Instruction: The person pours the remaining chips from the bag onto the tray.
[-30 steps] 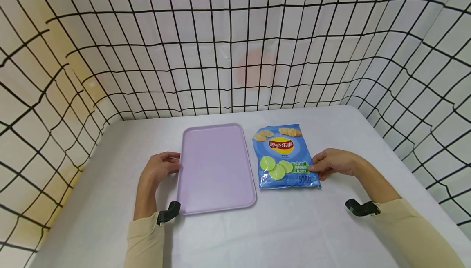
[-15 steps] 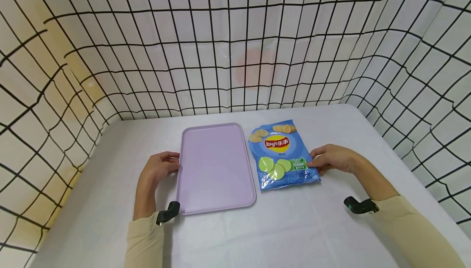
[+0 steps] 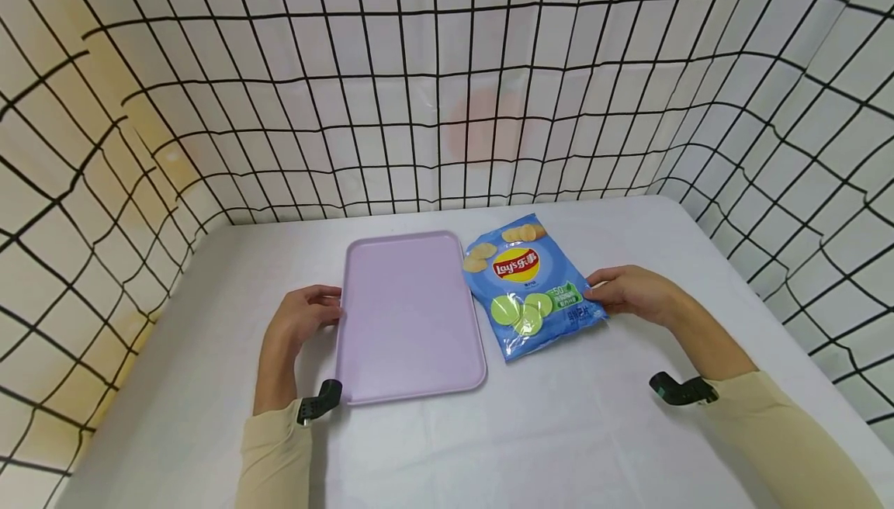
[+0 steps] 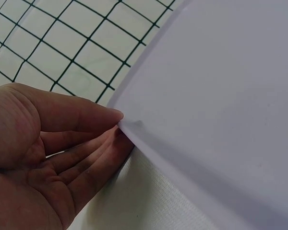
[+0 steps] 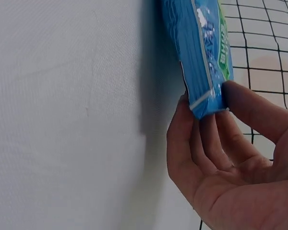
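Observation:
A blue bag of potato chips (image 3: pixel 559 255) with lime slices printed on its front lies tilted, its far left corner over the right rim of the lilac tray (image 3: pixel 412 315). At the bag's near right corner, my right hand (image 3: pixel 639 296) pinches it, thumb on the printed face and fingers behind, as the right wrist view shows. My left hand (image 3: pixel 300 319) grips the tray's left edge, thumb tip at the rim and the other fingers (image 4: pixel 93 177) below it. The tray's flat surface bears nothing but that overlapping corner.
White cloth (image 3: pixel 531 431) covers the table. Behind it and on both sides rise white walls crossed by a black wire grid (image 3: pixel 436 105). Each wrist wears a dark camera mount (image 3: pixel 684 390) at the end of a beige sleeve (image 3: pixel 789 439).
The chip bag has turned counterclockwise and shifted left and away, its far corner now reaching the tray's edge. My right hand moved slightly away with it; the left hand and tray stay put.

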